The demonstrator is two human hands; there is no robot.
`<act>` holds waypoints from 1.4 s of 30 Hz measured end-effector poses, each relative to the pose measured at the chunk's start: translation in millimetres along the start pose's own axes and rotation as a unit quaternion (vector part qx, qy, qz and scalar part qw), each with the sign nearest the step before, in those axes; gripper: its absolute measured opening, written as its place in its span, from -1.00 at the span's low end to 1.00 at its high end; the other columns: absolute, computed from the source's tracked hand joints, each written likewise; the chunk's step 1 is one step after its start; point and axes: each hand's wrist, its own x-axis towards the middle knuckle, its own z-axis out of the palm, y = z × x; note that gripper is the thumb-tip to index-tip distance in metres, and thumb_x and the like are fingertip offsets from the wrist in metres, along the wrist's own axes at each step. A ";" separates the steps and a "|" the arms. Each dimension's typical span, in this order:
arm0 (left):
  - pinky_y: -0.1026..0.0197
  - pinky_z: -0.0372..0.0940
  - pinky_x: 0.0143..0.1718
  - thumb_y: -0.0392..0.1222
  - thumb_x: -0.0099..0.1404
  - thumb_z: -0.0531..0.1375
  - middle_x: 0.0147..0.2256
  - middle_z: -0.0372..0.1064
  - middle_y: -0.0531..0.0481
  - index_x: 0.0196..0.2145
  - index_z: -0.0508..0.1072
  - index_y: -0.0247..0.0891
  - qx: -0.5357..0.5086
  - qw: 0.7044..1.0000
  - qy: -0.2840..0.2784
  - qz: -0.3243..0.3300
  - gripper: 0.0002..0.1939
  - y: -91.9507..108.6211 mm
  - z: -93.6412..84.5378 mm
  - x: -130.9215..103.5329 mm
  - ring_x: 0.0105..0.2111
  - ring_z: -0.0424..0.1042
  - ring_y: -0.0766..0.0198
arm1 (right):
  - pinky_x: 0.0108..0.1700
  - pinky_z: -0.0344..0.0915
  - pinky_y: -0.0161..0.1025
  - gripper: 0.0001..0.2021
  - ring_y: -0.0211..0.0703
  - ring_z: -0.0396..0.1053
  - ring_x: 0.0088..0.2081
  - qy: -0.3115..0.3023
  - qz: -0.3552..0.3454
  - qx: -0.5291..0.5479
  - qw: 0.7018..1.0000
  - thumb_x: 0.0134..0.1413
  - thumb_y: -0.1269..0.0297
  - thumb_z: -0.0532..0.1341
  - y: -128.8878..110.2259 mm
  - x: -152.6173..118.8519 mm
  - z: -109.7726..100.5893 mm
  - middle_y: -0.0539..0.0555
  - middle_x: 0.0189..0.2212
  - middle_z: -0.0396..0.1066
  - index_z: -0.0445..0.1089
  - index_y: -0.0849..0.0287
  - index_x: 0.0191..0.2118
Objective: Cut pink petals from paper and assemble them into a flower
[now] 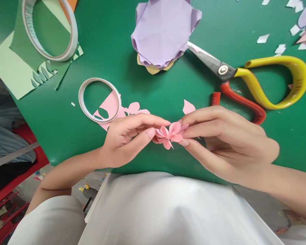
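A small pink paper flower [168,135] with several petals is held between both hands near the table's front edge. My left hand [131,137] pinches its left side with thumb and fingers. From the right, my right hand [224,143] grips the petals on the other side between thumb and fingertips. Just behind the right fingers lies a loose pink petal [188,107]. Beyond my left hand, cut pink paper [111,104] lies partly under a small tape roll [81,98].
Scissors [223,70] with yellow and red handles lie behind my right hand. A purple paper shape [164,32] stands at the back centre. Green paper sheets [22,64] and a larger tape roll [73,41] are back left. Paper scraps [263,38] dot the green table [153,88].
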 end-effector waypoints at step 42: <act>0.34 0.45 -0.37 -0.26 0.28 0.37 -0.39 0.59 -0.02 -0.33 0.52 -0.29 0.018 0.995 -0.042 0.088 -0.90 -6.5 -1.6 6.1 -0.41 0.55 0.37 | -0.29 0.53 -0.20 -0.80 -0.16 0.49 -0.30 -0.057 0.005 0.089 0.994 0.14 0.56 0.28 0.4 -0.3 2.4 0.11 -0.31 0.50 0.42 0.14 -0.17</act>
